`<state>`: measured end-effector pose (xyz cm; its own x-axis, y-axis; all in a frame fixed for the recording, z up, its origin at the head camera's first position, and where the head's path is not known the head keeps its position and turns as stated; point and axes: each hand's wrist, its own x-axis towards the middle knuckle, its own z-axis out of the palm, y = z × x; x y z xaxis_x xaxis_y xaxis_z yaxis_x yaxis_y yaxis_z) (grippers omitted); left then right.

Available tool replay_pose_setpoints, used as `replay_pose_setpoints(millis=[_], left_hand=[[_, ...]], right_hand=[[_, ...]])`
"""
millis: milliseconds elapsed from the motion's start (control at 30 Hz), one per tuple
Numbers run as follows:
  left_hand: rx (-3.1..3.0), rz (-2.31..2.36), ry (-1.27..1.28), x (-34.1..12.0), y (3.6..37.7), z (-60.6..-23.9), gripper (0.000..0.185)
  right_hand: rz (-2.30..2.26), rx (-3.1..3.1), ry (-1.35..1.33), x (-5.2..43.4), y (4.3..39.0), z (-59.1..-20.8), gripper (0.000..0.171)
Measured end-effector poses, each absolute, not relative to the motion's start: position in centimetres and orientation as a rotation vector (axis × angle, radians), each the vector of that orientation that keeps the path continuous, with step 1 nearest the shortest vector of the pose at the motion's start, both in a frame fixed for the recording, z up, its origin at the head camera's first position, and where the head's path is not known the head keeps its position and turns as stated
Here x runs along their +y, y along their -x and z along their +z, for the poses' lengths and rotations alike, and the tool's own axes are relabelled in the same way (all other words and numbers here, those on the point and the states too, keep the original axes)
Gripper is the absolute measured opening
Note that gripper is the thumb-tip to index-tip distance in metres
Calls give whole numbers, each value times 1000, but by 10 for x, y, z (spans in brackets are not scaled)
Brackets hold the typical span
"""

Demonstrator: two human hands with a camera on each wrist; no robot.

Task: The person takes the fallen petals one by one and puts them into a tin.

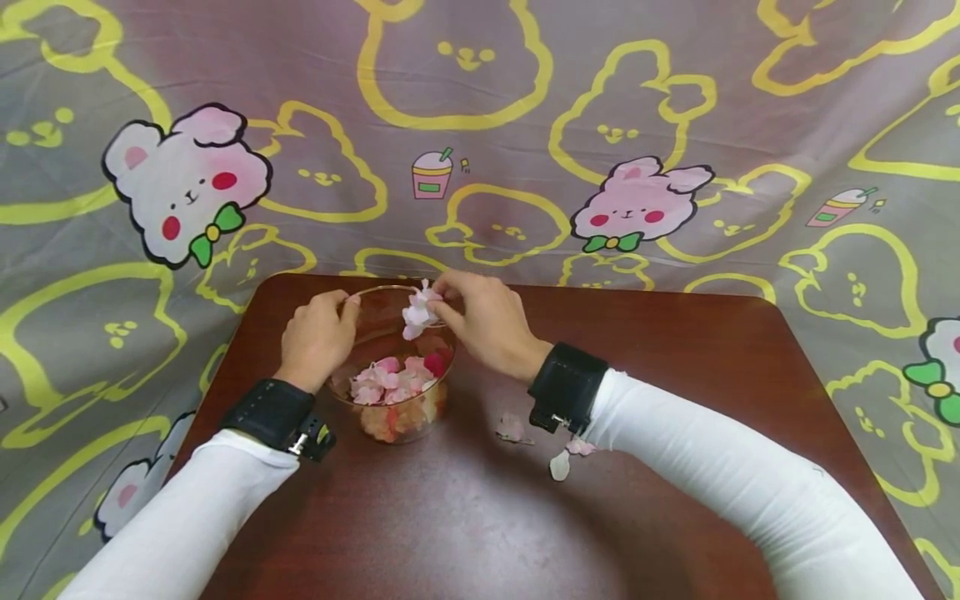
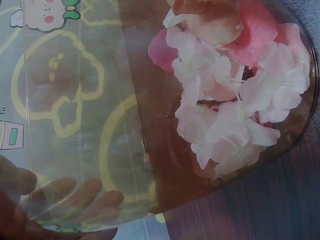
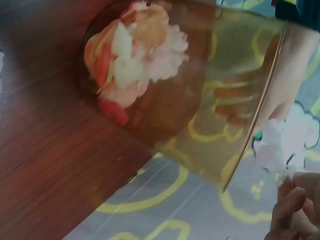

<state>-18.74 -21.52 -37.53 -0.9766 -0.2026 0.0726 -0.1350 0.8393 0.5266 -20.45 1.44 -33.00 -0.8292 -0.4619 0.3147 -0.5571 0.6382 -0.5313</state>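
A clear amber-tinted glass container [image 1: 390,405] stands on the table, with pink, white, peach and red artificial petals [image 2: 225,100] heaped in its lower part. My left hand [image 1: 315,340] grips its left rim, thumb over the edge; the fingers [image 2: 85,200] show through the glass in the left wrist view. Above the far right of the rim, my right hand [image 1: 487,321] pinches a white artificial flower [image 1: 420,310] between thumb and fingertips. In the right wrist view that flower [image 3: 274,147] is just outside the container's mouth.
A pinkish petal piece [image 1: 513,427], a pale petal [image 1: 559,465] and another pink petal [image 1: 581,447] lie on the dark wooden table [image 1: 675,367], right of the container. A cartoon-printed cloth [image 1: 480,150] hangs behind and beside the table.
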Motion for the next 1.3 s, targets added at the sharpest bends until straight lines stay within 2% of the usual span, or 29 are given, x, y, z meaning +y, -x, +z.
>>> replay_pose_setpoints(millis=[500,733,1300], left_hand=[[-2880,-814,-264,-216,187,-376,40],[-2892,-809,-265,-216,188,-376,40],[-2879,-821,-267,-216,188,-376,41]], right_hand=[[686,-2850,-1032,-19,190,-333,15],[658,-2915,-1128,-23,187,-333,28],[807,-2855,-961,6,201,-322,24]])
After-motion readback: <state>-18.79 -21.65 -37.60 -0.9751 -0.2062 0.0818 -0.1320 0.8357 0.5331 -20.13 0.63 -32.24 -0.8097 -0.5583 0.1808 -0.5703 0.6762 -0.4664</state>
